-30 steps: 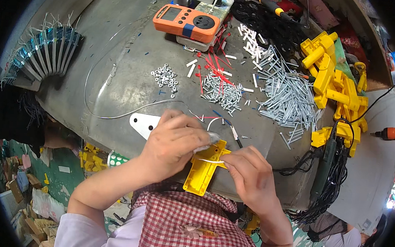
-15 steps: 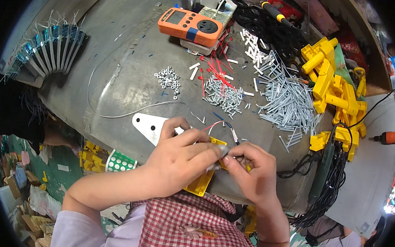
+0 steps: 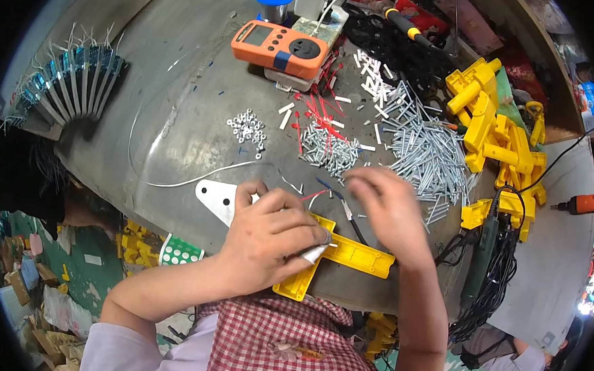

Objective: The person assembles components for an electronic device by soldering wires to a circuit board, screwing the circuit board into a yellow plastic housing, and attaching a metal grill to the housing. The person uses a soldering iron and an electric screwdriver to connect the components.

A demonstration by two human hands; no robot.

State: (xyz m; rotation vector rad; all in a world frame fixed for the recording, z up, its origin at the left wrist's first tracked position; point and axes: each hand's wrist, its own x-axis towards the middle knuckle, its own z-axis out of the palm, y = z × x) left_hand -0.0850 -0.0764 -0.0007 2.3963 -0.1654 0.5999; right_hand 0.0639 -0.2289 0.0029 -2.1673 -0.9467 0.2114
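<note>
Grey table, yellow housing at its near edge. Left hand over it, fingers clamped on pale piece; slack pinch could drop it. Right hand blurred, closure can't tell; brushing small screws could scatter them.

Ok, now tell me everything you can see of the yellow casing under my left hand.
The yellow casing looks like moulded plastic: a hollow shell, open side up, with raised side walls and small details inside too fine to make out. One long arm points right; another section slants toward the lower left, near the checked apron. It is at the near side of the grey table. The left hand covers its middle, fingers curled; a small white tip shows beside them.
</note>
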